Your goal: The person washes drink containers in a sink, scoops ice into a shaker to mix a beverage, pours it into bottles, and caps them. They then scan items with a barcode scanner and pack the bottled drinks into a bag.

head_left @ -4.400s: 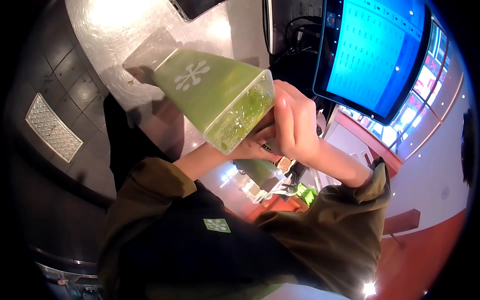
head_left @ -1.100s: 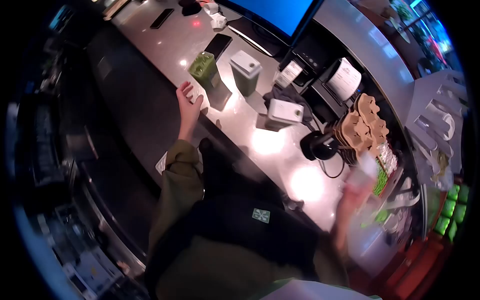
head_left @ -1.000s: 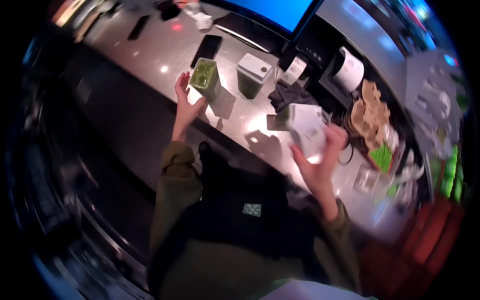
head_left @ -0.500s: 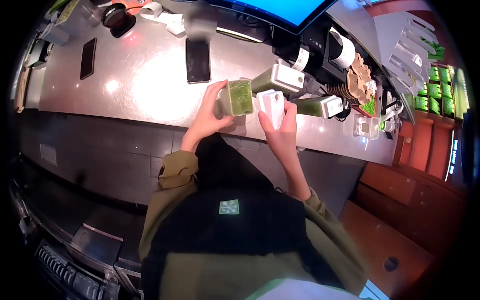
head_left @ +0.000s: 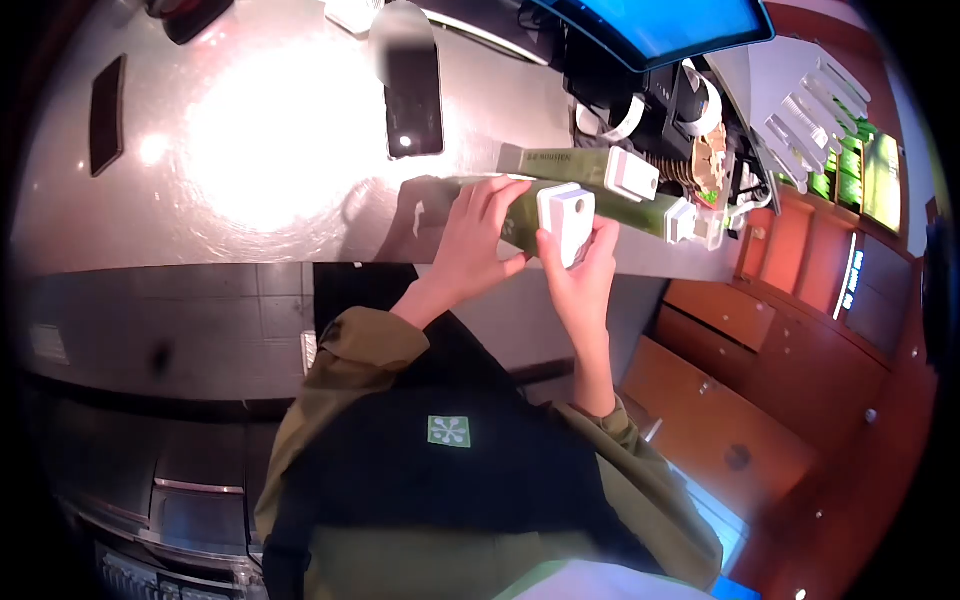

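Note:
My left hand (head_left: pixel 468 238) is wrapped around a tall clear container of green contents (head_left: pixel 523 212) near the counter's front edge. A white lid (head_left: pixel 568 224) sits against the container's top end, which points to the right. My right hand (head_left: pixel 580 280) grips that lid between thumb and fingers. Just behind lies or leans a similar green container (head_left: pixel 565 165) with its own white lid (head_left: pixel 632 175). Another green container (head_left: pixel 645 214), also white-lidded, is to the right of my right hand.
A steel counter (head_left: pixel 330 225) runs across in front of me. Two dark phones, one near the middle (head_left: pixel 413 95) and one at the left (head_left: pixel 107 115), lie on it. A blue screen (head_left: pixel 660 30), paper rolls (head_left: pixel 700 105) and cardboard cup carriers (head_left: pixel 710 160) stand at the back right.
The white lid, held apart from the open green container before, is now against its top. The container has tilted so its top faces right. The camera view has shifted.

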Tool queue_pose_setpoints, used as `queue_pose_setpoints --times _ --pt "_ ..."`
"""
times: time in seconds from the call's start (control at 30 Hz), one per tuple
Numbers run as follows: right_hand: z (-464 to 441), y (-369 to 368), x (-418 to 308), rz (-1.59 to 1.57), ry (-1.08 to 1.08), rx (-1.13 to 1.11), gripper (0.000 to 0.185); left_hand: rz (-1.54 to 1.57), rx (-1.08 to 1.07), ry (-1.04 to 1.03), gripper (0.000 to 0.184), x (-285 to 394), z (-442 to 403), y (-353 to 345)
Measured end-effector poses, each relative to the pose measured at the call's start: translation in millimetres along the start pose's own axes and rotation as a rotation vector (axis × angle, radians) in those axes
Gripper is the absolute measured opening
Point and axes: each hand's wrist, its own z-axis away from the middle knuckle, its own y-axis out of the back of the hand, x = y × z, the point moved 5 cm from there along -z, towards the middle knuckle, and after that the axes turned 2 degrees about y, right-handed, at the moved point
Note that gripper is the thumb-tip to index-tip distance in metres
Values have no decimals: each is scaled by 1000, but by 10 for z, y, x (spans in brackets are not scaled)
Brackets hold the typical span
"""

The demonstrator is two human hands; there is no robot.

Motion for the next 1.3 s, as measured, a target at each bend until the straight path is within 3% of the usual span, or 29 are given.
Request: queue_pose_setpoints --times 0.23,0.37,0.47,0.6,0.63,0.73,0.97,1.1,1.3 --pt "-18 5 106 10 -114 -10 38 68 -92 13 80 -83 -33 44" --pt "-149 22 57 39 -159 -140 37 253 -15 -115 86 -67 -87 80" --pt "-266 -25 -107 77 -204 -205 35 240 -47 -84 87 -80 -71 -24" --pt "-390 -31 -77 201 -200 -245 47 275 -25 -96 85 -113 -70 -31" --pt "-402 -53 -90 169 -37 -179 53 296 -22 -98 84 -126 -77 -30" --pt "-392 -140 -51 4 10 -141 51 356 -17 -106 84 -161 -94 -72" --pt "-389 -198 -10 -80 27 -178 36 386 -1 -143 83 -190 -105 -80" --pt "-390 -208 51 -132 43 -184 36 415 81 -154 81 -137 -110 -77" --pt "-438 -223 33 -85 88 -198 42 384 16 -169 83 -174 -212 -137"
